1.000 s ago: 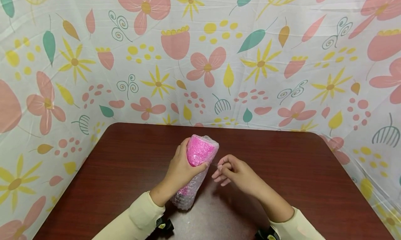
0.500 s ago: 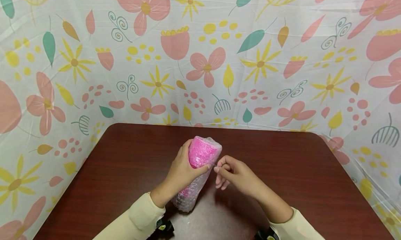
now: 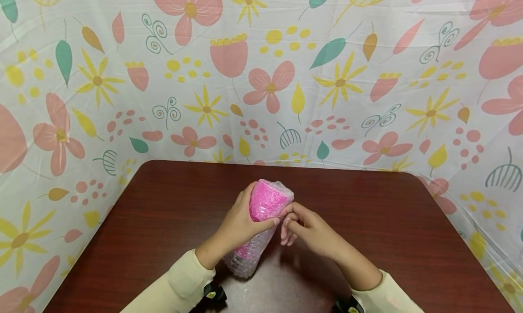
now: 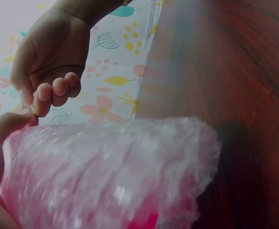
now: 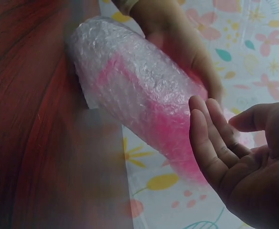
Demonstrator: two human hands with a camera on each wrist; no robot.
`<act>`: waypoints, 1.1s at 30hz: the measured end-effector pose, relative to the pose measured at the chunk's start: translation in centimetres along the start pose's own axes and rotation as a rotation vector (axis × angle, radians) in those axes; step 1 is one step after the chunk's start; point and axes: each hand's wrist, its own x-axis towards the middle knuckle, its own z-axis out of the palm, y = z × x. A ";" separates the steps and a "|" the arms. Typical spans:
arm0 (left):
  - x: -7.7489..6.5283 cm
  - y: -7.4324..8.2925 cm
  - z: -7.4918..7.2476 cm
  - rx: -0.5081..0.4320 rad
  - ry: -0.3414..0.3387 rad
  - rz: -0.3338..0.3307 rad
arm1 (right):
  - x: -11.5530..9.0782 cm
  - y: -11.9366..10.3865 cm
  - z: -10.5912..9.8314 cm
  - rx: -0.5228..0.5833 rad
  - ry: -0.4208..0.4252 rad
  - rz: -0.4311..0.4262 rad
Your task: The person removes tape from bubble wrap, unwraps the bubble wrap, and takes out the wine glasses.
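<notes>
A cylindrical bundle of bubble wrap (image 3: 251, 251) with something bright pink inside leans over the table, its upper end tilted right. My left hand (image 3: 234, 220) grips it around the upper part, thumb across the near side. What lies inside the bubble wrap is blurred by its layers. My right hand (image 3: 312, 229) is close on the right, its index finger reaching the wrap beside the left thumb tip. In the right wrist view, the other fingers (image 5: 209, 143) of that hand are loosely bent. Whether it pinches an edge of the wrap is too small to tell.
The dark reddish-brown table (image 3: 171, 204) has rounded far corners. A white cloth (image 3: 261, 77) with printed flowers and leaves hangs behind it and along both sides. Dark straps (image 3: 214, 295) are at both wrists, by the cream sleeves (image 3: 171, 283).
The left hand has shifted the bubble-wrapped bundle slightly right. My right index finger, a little apart from the bundle a second ago, now reaches its side.
</notes>
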 end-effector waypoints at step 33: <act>0.4 0.1 -0.2 -0.140 0.020 -0.072 | 0.3 0.3 -0.8 0.045 0.064 0.076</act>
